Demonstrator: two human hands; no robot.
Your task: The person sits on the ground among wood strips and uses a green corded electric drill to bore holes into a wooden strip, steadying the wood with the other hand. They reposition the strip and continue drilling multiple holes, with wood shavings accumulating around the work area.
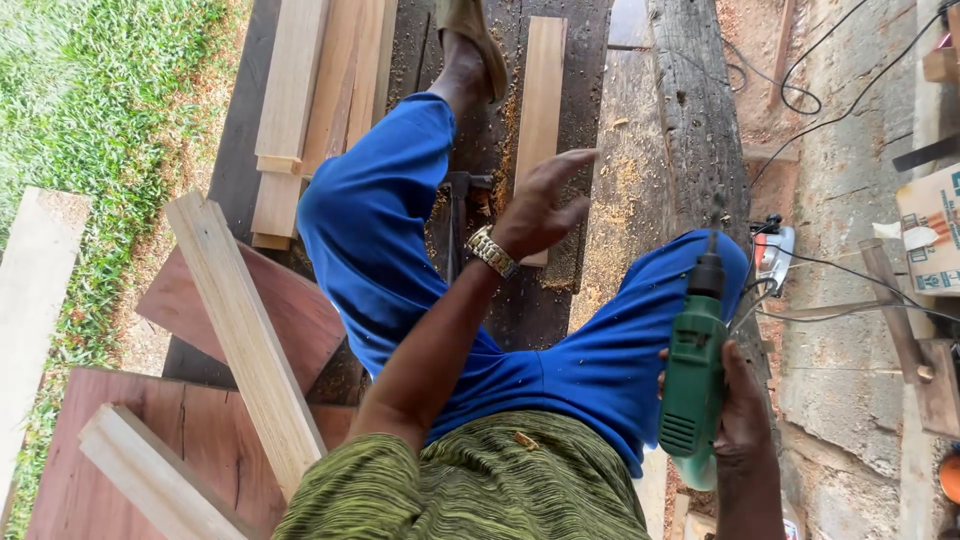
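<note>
Right hand grips green drill; printed cardboard box far right.

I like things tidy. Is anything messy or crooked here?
Yes. Sawdust is scattered over the dark planks. One pale board leans slanted across the reddish panels, unlike the neat stack. Cables trail loose on the concrete beside the green drill.

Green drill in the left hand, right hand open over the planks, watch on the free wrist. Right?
Sides are swapped. In the head view, the right hand grips the green drill, and the left hand is open over the planks, fingers spread. The watch is on the free wrist, as you said.
</note>
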